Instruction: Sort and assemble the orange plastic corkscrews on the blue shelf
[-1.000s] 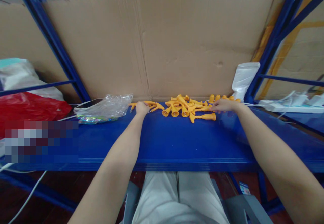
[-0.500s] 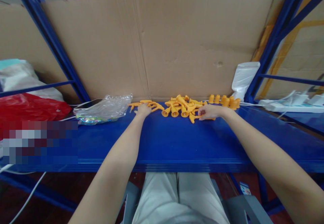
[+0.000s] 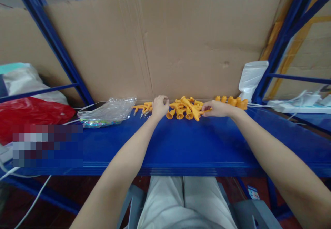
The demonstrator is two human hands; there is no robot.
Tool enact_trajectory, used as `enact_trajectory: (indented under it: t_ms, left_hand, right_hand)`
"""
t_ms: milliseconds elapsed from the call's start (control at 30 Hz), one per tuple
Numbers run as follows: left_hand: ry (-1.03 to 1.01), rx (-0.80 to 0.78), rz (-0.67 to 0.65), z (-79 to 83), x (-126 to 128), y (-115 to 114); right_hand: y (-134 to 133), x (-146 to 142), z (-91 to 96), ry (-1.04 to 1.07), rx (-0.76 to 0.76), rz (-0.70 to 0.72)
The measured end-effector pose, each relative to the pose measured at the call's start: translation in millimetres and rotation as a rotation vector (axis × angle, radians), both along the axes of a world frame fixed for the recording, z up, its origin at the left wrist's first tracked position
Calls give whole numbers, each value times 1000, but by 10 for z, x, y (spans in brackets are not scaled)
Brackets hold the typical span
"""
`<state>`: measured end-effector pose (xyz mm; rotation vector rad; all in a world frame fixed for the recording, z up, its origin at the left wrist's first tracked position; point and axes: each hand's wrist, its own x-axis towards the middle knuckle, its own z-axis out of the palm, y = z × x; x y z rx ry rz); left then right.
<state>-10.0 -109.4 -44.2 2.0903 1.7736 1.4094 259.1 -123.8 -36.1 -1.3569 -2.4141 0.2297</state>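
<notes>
A heap of orange plastic parts [image 3: 184,107] lies at the back of the blue shelf [image 3: 181,142], against the cardboard wall. My left hand [image 3: 159,106] is raised at the heap's left side, fingers curled around an orange forked piece that is mostly hidden. My right hand [image 3: 216,108] pinches one long orange ribbed part [image 3: 196,113] at the heap's right side. A short row of small orange caps [image 3: 234,101] stands further right.
A clear plastic bag [image 3: 108,110] with colourful contents lies left of the heap. A red bag [image 3: 31,113] sits far left. A white bag [image 3: 250,79] leans by the right post. A white power strip [image 3: 297,106] with cables rests at the right.
My left hand lifted from the shelf and shifted right with a forked piece. My right hand moved left from the caps and picked up the ribbed part.
</notes>
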Motion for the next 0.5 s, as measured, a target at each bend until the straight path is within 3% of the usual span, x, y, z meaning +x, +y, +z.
enact_trajectory:
  t_ms: [67, 167, 233, 367, 500]
  left_hand:
    - [-177, -117, -181, 25, 147, -75]
    - [-414, -436, -461, 18, 351, -204]
    - [-480, -532, -572, -8, 441, -268]
    - [-589, -469, -636, -66, 462, -257]
    - [-697, -397, -676, -104, 371, -137]
  right_hand:
    - [-44, -64, 35, 29, 113, -15]
    - [-105, -174, 62, 44, 291, -17]
    - [-130, -232, 67, 27, 361, 22]
    - [-169, -263, 74, 28, 363, 45]
    - [-198, -196, 82, 198, 215, -22]
